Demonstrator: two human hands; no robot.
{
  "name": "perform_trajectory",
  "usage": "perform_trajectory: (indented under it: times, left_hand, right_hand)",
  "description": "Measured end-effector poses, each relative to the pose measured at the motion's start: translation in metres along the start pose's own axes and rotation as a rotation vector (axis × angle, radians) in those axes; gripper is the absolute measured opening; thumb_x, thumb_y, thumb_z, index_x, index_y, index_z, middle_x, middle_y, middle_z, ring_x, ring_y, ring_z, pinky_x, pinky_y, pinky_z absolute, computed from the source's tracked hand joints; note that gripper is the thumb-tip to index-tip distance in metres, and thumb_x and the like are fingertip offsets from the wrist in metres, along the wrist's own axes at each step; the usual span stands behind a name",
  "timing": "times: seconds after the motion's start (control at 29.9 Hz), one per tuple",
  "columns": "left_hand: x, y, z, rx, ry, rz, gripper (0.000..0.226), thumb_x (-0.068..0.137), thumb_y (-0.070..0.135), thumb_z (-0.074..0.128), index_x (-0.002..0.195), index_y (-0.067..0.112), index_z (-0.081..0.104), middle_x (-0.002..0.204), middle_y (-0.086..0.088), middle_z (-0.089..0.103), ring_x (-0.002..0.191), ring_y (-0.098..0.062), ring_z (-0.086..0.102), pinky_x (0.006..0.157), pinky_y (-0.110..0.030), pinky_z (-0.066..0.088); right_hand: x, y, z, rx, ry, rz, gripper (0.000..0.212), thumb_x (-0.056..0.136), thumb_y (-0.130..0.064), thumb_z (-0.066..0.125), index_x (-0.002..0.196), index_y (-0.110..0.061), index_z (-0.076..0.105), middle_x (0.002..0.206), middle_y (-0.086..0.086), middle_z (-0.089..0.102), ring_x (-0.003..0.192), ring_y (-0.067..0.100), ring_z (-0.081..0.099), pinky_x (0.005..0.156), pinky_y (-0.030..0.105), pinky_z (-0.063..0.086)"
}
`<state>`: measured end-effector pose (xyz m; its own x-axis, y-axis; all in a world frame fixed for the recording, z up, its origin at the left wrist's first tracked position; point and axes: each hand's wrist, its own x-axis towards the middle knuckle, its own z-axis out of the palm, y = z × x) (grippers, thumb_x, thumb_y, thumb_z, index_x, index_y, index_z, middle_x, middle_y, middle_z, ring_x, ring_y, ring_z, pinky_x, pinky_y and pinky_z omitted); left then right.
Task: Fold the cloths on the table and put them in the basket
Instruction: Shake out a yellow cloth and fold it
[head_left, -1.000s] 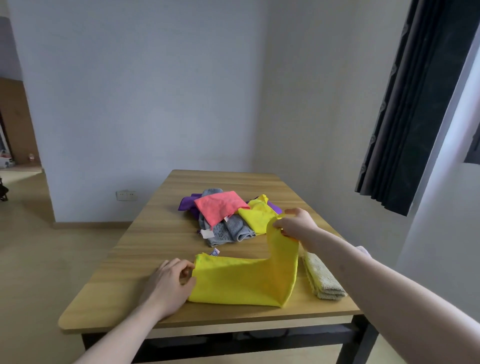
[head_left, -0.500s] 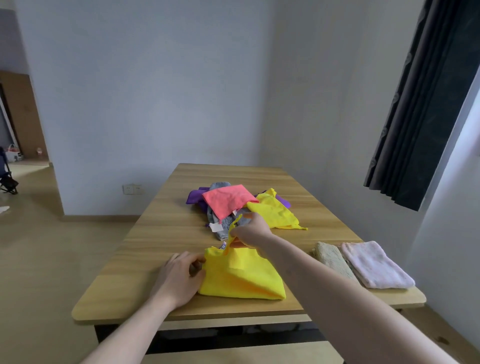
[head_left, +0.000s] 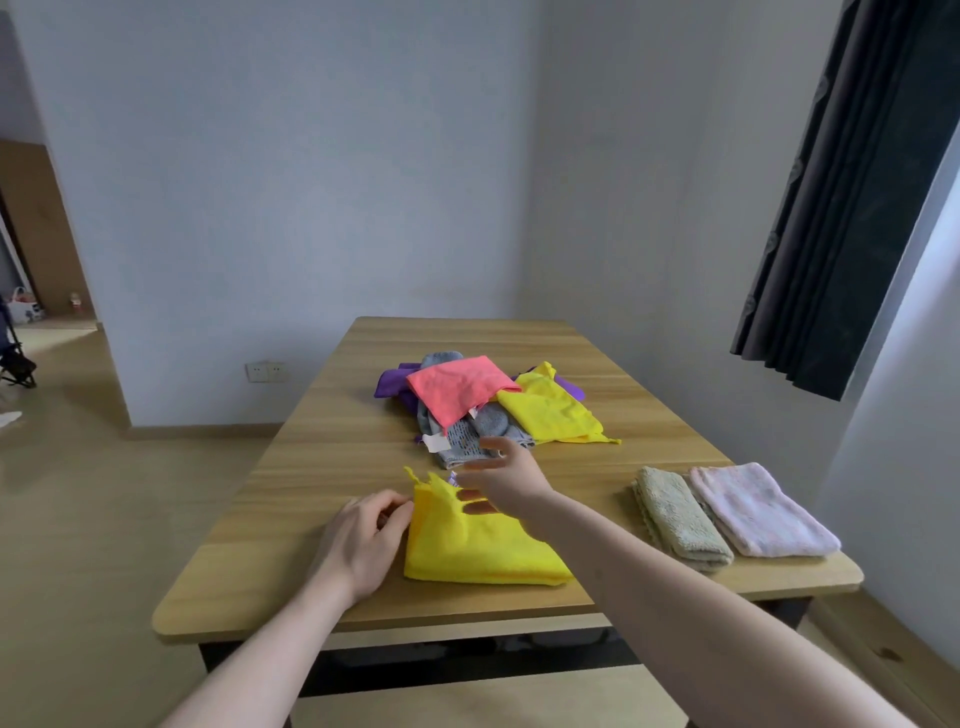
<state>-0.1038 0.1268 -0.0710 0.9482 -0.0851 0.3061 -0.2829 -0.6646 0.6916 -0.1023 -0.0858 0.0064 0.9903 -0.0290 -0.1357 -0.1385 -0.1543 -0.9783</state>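
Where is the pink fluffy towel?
In the head view, the pink towel lies folded near the table's front right corner, right beside the green towel, away from the pile of cloths.

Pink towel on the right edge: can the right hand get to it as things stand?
Probably yes. The right hand is open over the yellow cloth, holding nothing, and bare table lies between it and the pink towel; only the green towel sits alongside.
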Motion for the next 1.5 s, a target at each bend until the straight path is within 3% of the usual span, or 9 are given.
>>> perform_trajectory:
  times: [0.13,0.3,0.43,0.6,0.8,1.04,1.14,1.24,1.5]
  left_hand:
    - [-0.001,0.006,0.000,-0.023,0.021,-0.035,0.038,0.073,0.066,0.056,0.095,0.037,0.066,0.088,0.018,0.067,0.090,-0.002,0.059,0.082,-0.033,0.052]
    - [-0.003,0.005,-0.001,0.044,-0.005,-0.035,0.036,0.072,0.055,0.073,0.101,0.038,0.060,0.091,0.020,0.065,0.092,0.001,0.057,0.082,-0.032,0.052]
    - [-0.005,0.007,0.000,0.074,-0.001,-0.036,0.039,0.074,0.054,0.077,0.105,0.038,0.059,0.094,0.020,0.064,0.091,0.003,0.056,0.079,-0.029,0.050]
    - [-0.005,0.008,-0.001,0.081,0.003,-0.043,0.040,0.074,0.053,0.078,0.105,0.037,0.060,0.094,0.020,0.064,0.091,0.005,0.055,0.078,-0.027,0.049]
    - [-0.005,0.009,-0.001,0.094,0.007,-0.033,0.040,0.073,0.055,0.078,0.104,0.038,0.060,0.093,0.020,0.064,0.089,0.007,0.055,0.071,-0.022,0.044]
    - [-0.006,0.009,-0.002,0.119,0.004,-0.029,0.040,0.072,0.055,0.078,0.104,0.040,0.059,0.092,0.021,0.064,0.091,0.005,0.054,0.078,-0.027,0.049]
    - [-0.005,0.009,-0.002,0.125,-0.006,-0.028,0.038,0.073,0.055,0.076,0.105,0.040,0.060,0.092,0.023,0.064,0.093,0.004,0.055,0.080,-0.028,0.050]
    - [-0.003,0.007,-0.002,0.139,-0.025,-0.028,0.039,0.072,0.058,0.072,0.105,0.040,0.061,0.092,0.024,0.065,0.095,-0.001,0.057,0.083,-0.031,0.051]
    - [-0.001,0.004,-0.003,0.114,-0.036,-0.035,0.028,0.076,0.052,0.070,0.100,0.041,0.061,0.088,0.026,0.066,0.092,-0.002,0.060,0.082,-0.032,0.054]
  right_hand:
    - [-0.010,0.016,-0.042,-0.362,0.281,-0.122,0.055,0.082,-0.010,0.071,0.133,-0.023,0.055,0.122,-0.003,0.067,0.089,0.017,0.068,0.066,0.035,0.061]
    - [-0.019,0.029,-0.080,-0.748,0.287,0.021,0.069,0.084,-0.027,0.072,0.145,-0.017,0.042,0.130,0.004,0.058,0.111,0.021,0.060,0.083,0.032,0.051]
    - [-0.026,0.029,-0.082,-0.590,0.186,0.233,0.078,0.086,-0.036,0.075,0.150,-0.015,0.036,0.127,0.006,0.054,0.084,0.017,0.067,0.059,0.029,0.057]
    - [-0.024,0.026,-0.074,-0.462,0.093,0.345,0.065,0.081,-0.030,0.082,0.133,-0.010,0.048,0.105,0.009,0.062,0.073,0.020,0.062,0.055,0.026,0.053]
    - [-0.019,0.012,-0.072,-0.383,0.125,0.284,0.028,0.083,-0.023,0.077,0.100,-0.012,0.059,0.087,0.005,0.057,0.072,0.018,0.054,0.055,0.024,0.046]
    - [-0.016,-0.011,-0.050,-0.345,0.107,0.155,0.015,0.083,-0.015,0.074,0.086,-0.014,0.060,0.074,0.004,0.054,0.054,0.017,0.050,0.045,0.019,0.045]
    - [-0.013,-0.019,-0.033,-0.303,0.076,0.132,0.012,0.083,-0.010,0.073,0.081,-0.011,0.061,0.073,0.006,0.057,0.047,0.014,0.055,0.049,0.021,0.052]
    - [-0.010,-0.022,-0.014,-0.281,0.060,0.131,0.013,0.083,-0.009,0.073,0.094,-0.004,0.071,0.077,0.006,0.062,0.047,0.012,0.062,0.056,0.025,0.058]
    - [-0.009,-0.016,0.028,-0.303,0.004,0.141,0.019,0.081,-0.011,0.077,0.097,-0.002,0.073,0.093,0.013,0.070,0.066,0.021,0.073,0.064,0.034,0.064]
